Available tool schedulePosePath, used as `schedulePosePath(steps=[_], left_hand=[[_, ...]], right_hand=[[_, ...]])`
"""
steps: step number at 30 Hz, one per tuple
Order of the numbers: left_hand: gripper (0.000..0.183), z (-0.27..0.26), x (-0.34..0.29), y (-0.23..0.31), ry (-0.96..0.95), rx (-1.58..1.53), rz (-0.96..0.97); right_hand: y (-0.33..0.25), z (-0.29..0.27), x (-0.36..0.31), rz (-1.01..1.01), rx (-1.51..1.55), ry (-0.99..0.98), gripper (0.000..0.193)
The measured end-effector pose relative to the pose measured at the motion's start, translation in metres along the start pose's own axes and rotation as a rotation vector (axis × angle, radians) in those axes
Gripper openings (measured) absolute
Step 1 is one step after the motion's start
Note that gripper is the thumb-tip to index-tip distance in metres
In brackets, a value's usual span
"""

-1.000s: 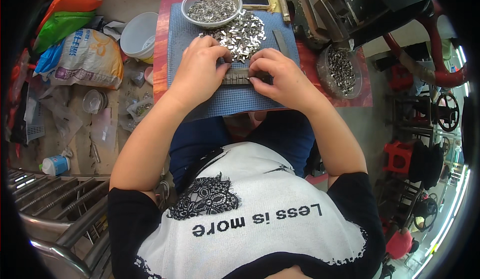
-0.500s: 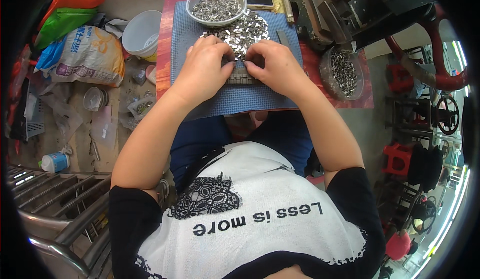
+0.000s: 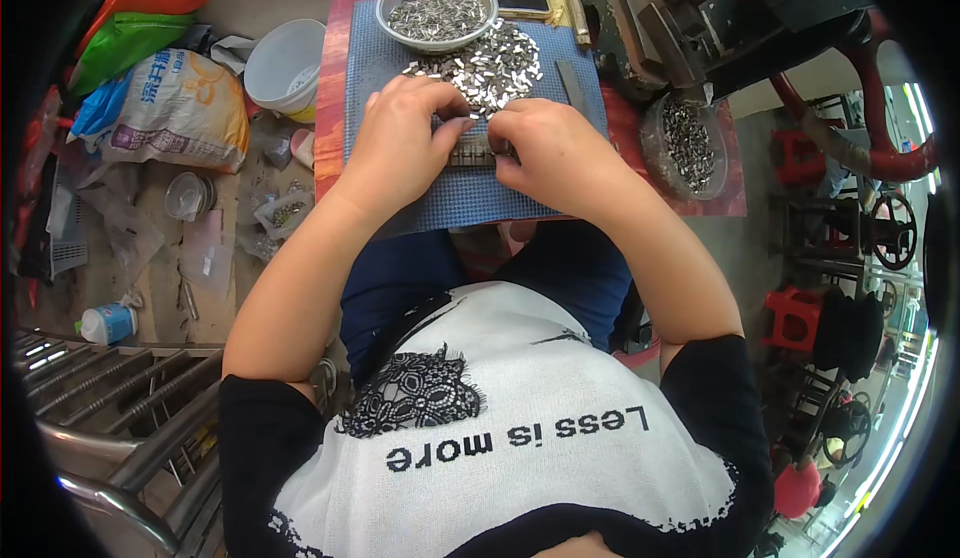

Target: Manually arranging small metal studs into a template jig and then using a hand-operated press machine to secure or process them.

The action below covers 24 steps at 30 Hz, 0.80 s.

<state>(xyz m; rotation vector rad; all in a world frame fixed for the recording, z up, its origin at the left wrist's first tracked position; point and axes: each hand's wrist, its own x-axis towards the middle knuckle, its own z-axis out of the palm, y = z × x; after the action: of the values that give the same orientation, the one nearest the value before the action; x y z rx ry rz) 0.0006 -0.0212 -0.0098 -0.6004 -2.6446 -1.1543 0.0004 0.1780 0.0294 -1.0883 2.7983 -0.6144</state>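
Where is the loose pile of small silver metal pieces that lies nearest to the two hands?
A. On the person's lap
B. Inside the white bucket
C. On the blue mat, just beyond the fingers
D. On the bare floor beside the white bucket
C: the loose pile of small metal pieces lies on the blue mat, just beyond the left hand and the right hand.

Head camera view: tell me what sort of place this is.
Probably a small workshop doing hand assembly. Both hands, left hand and right hand, work a row of small metal pieces on a blue mat; bowls of parts and a heavy machine stand nearby.
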Motion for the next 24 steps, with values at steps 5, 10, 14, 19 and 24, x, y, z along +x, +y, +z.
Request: schedulePosePath(steps=[5, 10, 14, 19, 24], left_hand=[[0.021, -0.009, -0.017, 0.009, -0.081, -0.031, -0.042], [0.024, -0.004, -0.028, 0.005, -0.072, -0.007, 0.002], [0.023, 0.001, -0.038, 0.003, 0.023, -0.066, -0.015], [0.020, 0.004, -0.036, 0.004, 0.051, -0.085, -0.029], [0.020, 0.005, -0.036, 0.005, 0.037, -0.068, -0.064]], right_hand=[[-0.007, -0.001, 0.001, -0.038, -0.142, -0.048, 0.012], [0.000, -0.012, -0.001, 0.063, 0.039, -0.049, 0.012], [0.020, -0.020, -0.016, 0.322, 0.356, 0.159, 0.020], [0.036, 0.014, -0.030, 0.180, 0.288, 0.216, 0.022], [0.036, 0.007, -0.027, 0.276, 0.457, 0.203, 0.022]])
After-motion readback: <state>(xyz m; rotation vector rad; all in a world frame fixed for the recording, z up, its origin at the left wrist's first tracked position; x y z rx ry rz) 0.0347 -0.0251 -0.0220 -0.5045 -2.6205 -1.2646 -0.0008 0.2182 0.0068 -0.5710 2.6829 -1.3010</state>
